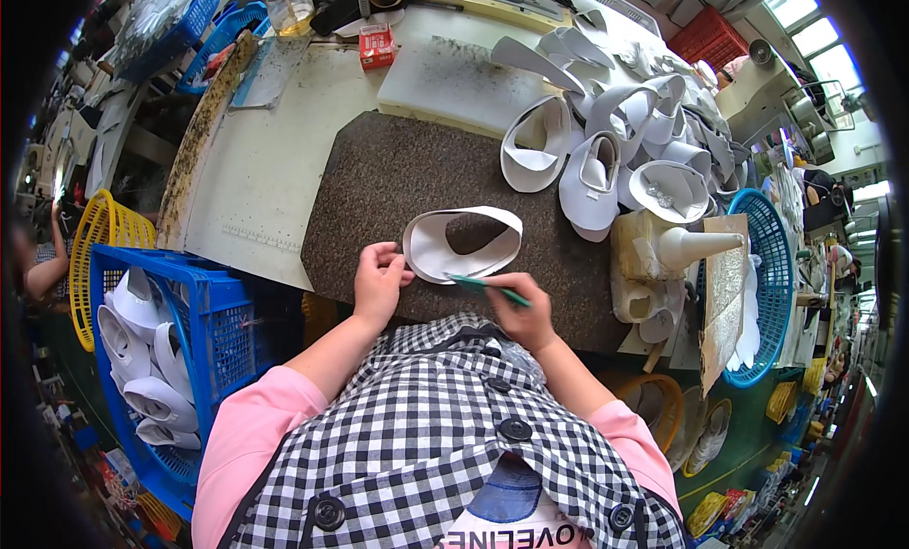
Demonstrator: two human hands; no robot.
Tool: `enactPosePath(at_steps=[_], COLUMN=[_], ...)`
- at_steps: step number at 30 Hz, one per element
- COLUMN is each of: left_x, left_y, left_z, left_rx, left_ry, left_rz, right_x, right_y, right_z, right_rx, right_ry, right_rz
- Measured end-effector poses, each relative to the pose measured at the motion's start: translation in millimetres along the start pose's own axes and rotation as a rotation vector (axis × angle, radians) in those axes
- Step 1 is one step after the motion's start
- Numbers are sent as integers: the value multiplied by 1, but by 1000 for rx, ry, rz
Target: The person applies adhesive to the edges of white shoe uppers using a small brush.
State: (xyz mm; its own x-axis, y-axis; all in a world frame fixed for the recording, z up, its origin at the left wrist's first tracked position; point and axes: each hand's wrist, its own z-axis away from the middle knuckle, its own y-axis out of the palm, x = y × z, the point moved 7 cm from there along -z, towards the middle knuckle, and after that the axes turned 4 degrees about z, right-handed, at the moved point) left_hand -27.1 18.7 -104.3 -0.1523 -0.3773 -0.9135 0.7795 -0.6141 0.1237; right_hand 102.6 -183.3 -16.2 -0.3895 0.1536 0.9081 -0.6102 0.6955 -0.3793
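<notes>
On a dark speckled board [365, 194] in front of me lies a white shoe upper [436, 255], curved into a ring with an opening in its middle. My left hand [381, 282] is at its left edge, fingers curled and fingertips against the rim. In my right hand [525, 312] is a slim green tool [492, 286]; its flat tip meets the near right edge of the upper. What kind of tool it is cannot be made out. Farther right, more white shoe uppers [589, 194] are piled up, overlapping the board's far right part.
A tan block-like container with a white nozzle [696, 248] stands at the right, beside a blue round basket [775, 307]. To the left, a blue crate [222, 336] holds several white uppers. A red box [376, 47] and a pale slab [459, 80] are at the back.
</notes>
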Motion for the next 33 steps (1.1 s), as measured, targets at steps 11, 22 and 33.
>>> enactPosePath(at_steps=[11, 22, 33], left_x=[-22, -23, -21], left_y=[123, 158, 140], left_z=[-4, -30, 42], left_rx=[260, 208, 492], left_ry=[-311, -342, -413], left_rz=[27, 408, 107], right_x=[-41, -30, -74], right_y=[-186, -237, -230], right_z=[122, 135, 134], right_rx=[-939, -1033, -787], right_ry=[276, 368, 567], right_rz=[-130, 497, -191])
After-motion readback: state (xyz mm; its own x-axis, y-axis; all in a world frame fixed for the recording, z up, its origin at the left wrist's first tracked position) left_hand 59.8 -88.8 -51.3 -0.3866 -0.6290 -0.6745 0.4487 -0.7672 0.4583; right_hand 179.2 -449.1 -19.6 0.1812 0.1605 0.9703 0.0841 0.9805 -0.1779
